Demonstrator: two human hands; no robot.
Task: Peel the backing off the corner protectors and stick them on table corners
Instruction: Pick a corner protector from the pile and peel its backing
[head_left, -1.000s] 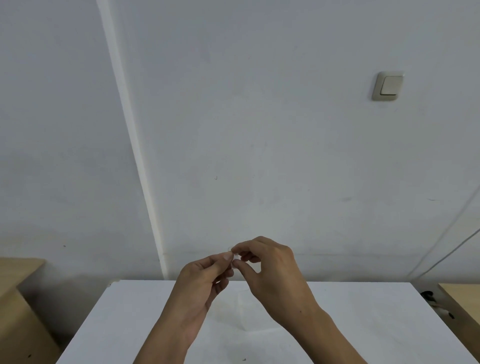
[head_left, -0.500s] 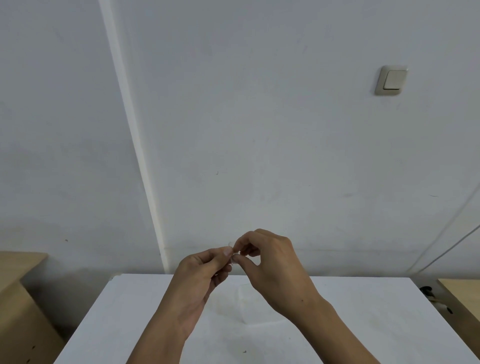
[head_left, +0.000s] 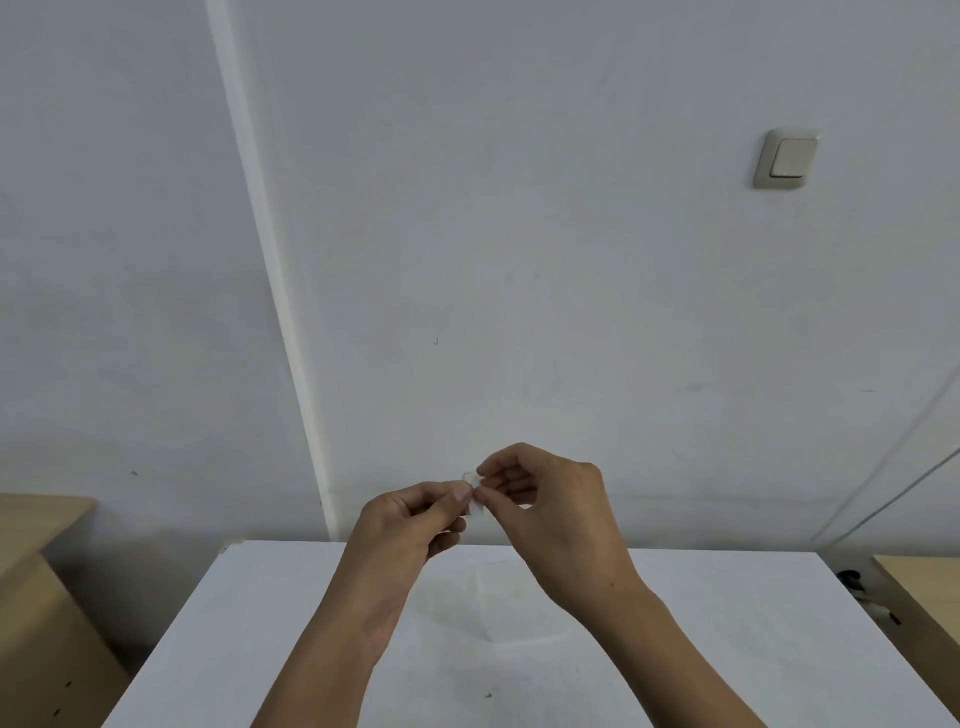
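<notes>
A small clear corner protector (head_left: 471, 483) is held in the air above the far part of the white table (head_left: 234, 623). My left hand (head_left: 415, 519) pinches it from the left between thumb and forefinger. My right hand (head_left: 545, 514) pinches it from the right with its fingertips, the other fingers curled. The piece is mostly hidden by the fingers, and I cannot make out its backing. A clear plastic bag (head_left: 498, 597) lies flat on the table under my hands.
The table's far edge meets a pale wall with a light switch (head_left: 785, 158). A wooden cabinet (head_left: 36, 597) stands at the left, another wooden surface (head_left: 930, 587) at the right with a cable beside it.
Both hands rose slightly and stay joined on the protector. The view has shifted a little, and the fingers have barely changed their hold.
</notes>
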